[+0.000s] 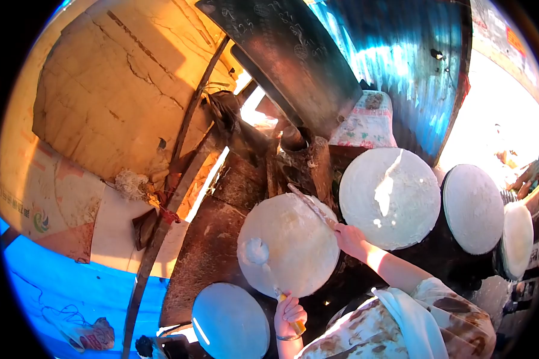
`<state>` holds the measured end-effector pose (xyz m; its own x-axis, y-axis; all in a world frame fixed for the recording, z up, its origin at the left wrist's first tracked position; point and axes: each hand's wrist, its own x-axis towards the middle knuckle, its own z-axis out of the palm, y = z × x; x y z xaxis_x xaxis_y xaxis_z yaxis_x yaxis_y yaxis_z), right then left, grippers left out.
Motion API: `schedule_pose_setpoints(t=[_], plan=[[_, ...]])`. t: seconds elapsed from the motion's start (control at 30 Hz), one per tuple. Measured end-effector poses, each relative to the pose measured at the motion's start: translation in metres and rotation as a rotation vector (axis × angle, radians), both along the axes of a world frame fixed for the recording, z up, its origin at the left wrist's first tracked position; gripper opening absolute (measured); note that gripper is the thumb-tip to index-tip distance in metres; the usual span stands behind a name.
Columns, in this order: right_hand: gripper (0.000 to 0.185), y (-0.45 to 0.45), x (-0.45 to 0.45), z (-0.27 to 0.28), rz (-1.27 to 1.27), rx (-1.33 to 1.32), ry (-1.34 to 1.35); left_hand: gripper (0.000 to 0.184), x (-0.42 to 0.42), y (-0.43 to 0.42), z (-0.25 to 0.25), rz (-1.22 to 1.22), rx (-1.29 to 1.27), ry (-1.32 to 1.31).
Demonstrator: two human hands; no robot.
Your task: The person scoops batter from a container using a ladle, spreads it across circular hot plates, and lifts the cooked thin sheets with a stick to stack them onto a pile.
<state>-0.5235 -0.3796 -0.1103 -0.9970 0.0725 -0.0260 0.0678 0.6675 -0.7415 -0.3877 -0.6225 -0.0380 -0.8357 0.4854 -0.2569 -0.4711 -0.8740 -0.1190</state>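
My left hand [290, 314], with a bracelet at its wrist, is wrapped round the yellow handle of a ladle [275, 288]. The ladle's round bowl rests over a round griddle [299, 257] whose top is pale and whitish. In my right hand [349, 239] is a long flat wooden stick [308, 203], pale with smears, lying across the griddle's far right edge. Another pale griddle [365, 197] is just beyond my right hand. A smaller round white disc [230, 323] lies to the left of my left hand.
Two more round pale discs [473, 209] [517, 239] stand to the right. Behind the griddle are logs [320, 170], a dark panel with chalk writing [287, 48] and a white printed sack [368, 122]. A slanted pole [161, 233] and blue sheeting [72, 287] are at left.
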Motion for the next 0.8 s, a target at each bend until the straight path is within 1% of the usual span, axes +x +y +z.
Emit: schedule_pose_setpoints(t=[0.07, 0.2, 0.23, 0.3, 0.33, 0.37, 0.4, 0.43, 0.47, 0.5, 0.53, 0.6, 0.63, 0.67, 0.73, 0.8], plan=[[0.018, 0.000, -0.008, 0.004, 0.003, -0.036, -0.010, 0.021, 0.007, -0.003, -0.002, 0.005, 0.032, -0.033], [0.019, -0.001, -0.006, -0.004, 0.006, -0.137, -0.021, 0.023, 0.010, -0.007, -0.001, 0.025, -0.017, -0.072], [0.019, -0.001, 0.002, -0.006, 0.013, -0.133, -0.020, 0.022, 0.009, -0.007, 0.001, 0.033, -0.015, -0.077], [0.020, 0.005, 0.028, -0.012, -0.002, -0.230, 0.008, 0.022, 0.004, -0.007, 0.003, 0.032, 0.000, -0.061], [0.022, 0.009, 0.039, -0.011, -0.014, -0.226, 0.017, 0.022, 0.003, -0.007, 0.004, 0.025, 0.005, -0.056], [0.023, 0.016, 0.048, -0.014, -0.016, -0.289, -0.011, 0.022, 0.001, -0.006, 0.007, 0.018, 0.007, -0.067], [0.024, 0.021, 0.056, -0.013, -0.019, -0.354, -0.044, 0.022, 0.003, -0.006, 0.007, 0.021, 0.015, -0.067], [0.024, 0.023, 0.063, -0.009, -0.014, -0.347, -0.041, 0.022, 0.002, -0.005, 0.007, 0.006, 0.049, -0.059], [0.025, 0.028, 0.068, 0.004, -0.066, -0.370, -0.051, 0.022, -0.002, -0.003, 0.006, -0.007, 0.085, -0.044], [0.025, 0.030, 0.069, 0.010, -0.119, -0.397, -0.065, 0.022, -0.002, -0.001, 0.008, -0.002, 0.064, -0.034], [0.025, 0.029, 0.065, 0.010, -0.117, -0.396, -0.065, 0.022, -0.003, 0.000, 0.007, 0.000, 0.065, -0.034], [0.023, 0.022, 0.059, 0.013, -0.146, -0.172, 0.109, 0.022, -0.001, 0.002, 0.006, -0.026, 0.046, -0.042], [0.022, 0.021, 0.057, 0.018, -0.105, -0.037, 0.040, 0.022, -0.001, 0.002, 0.007, -0.036, 0.064, -0.048], [0.022, 0.021, 0.054, 0.014, -0.111, -0.041, 0.034, 0.022, 0.000, 0.003, 0.007, -0.042, 0.060, -0.054], [0.021, 0.020, 0.043, 0.002, -0.085, 0.059, 0.017, 0.022, 0.003, 0.004, 0.007, -0.030, 0.055, -0.082], [0.021, 0.017, 0.036, 0.008, -0.105, 0.036, -0.039, 0.022, 0.006, 0.004, 0.005, -0.031, 0.048, -0.081]])
